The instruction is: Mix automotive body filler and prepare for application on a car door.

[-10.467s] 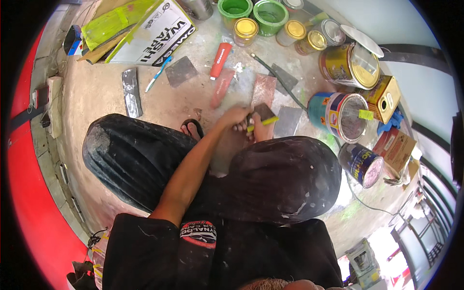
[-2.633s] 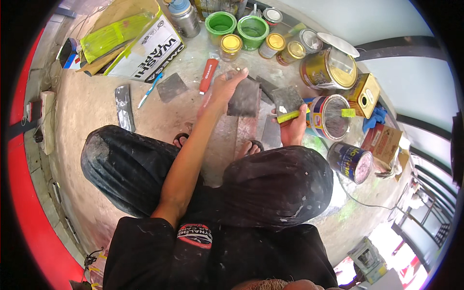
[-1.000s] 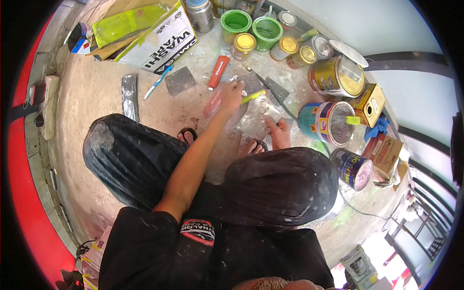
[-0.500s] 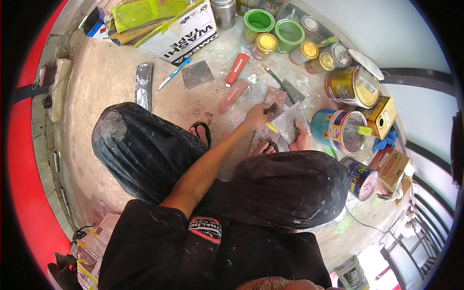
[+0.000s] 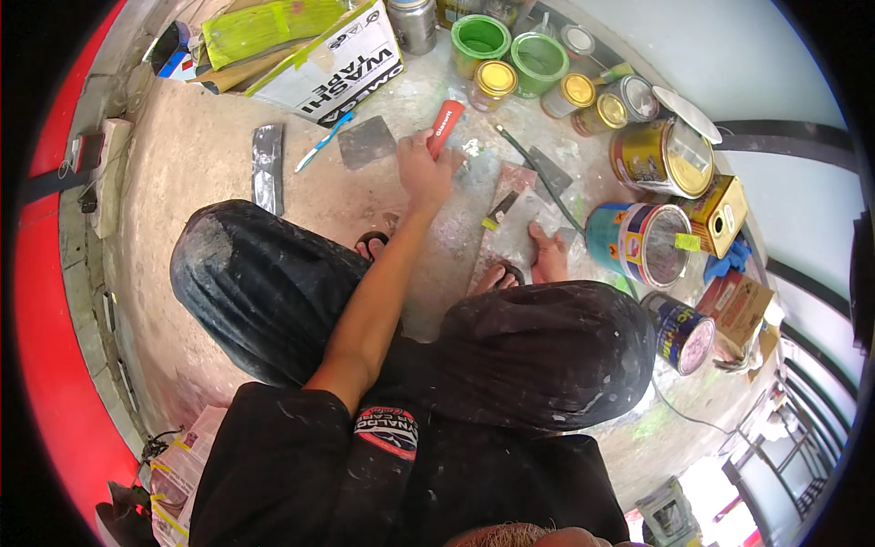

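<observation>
While my bent knees block the lower floor, I see open paint cans ringing the concrete at right. My left hand curls its fingers around the red-handled scraper near the green tubs; my right hand is hidden.

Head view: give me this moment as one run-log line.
left hand: reaching to red scraper handle, touching | right hand: not in view | grey sanding sheet beside left hand | open paint cans at right
</observation>
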A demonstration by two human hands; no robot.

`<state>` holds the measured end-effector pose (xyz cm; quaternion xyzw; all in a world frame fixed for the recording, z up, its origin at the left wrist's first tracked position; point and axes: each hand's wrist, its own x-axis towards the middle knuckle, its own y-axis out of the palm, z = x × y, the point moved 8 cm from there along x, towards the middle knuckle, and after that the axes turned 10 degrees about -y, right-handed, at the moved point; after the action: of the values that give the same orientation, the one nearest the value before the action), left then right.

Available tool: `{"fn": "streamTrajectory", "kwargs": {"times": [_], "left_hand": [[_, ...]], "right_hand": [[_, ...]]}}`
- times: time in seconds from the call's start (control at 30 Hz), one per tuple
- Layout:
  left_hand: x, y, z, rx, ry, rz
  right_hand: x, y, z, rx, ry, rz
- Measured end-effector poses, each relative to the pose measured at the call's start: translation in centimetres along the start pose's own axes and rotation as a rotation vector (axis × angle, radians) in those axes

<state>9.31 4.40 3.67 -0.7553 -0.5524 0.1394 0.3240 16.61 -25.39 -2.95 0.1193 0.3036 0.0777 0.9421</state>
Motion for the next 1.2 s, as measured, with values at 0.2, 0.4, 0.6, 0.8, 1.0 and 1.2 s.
{"fn": "streamTrajectory", "kwargs": {"times": [0.2,0.4,0.6,0.8,1.0,1.2], "left_hand": [[-1.5,1.7,0.9,-0.206,-0.282,0.289],[-4.4,4.3,-1.6,-0.087,0.0,0.442],[-1.2,2.3,-0.7,-0.214,-0.153,0.316],[3.9,-0.2,3.5,-0.332,-0.277,0.021],[-4.4,6.8,-1.8,-0.088,-0.381,1.033],[-7.5,9.2,-0.1,-0.362,-0.467,1.202]], "right_hand": [[-1.2,1.5,-3.0,-0.112,0.065,0.088],[0.4,1.1,-4.8,-0.651,-0.104,0.297],[0.2,0.3,-3.8,-0.604,-0.148,0.251],[1.7,-2.9,-3.0,-0.65,-0.184,0.168],[-1.0,0.4,-1.3,-0.315,-0.037,0.124],[-0.5,-1.2,0.1,-0.47,-0.191,0.145]]}}
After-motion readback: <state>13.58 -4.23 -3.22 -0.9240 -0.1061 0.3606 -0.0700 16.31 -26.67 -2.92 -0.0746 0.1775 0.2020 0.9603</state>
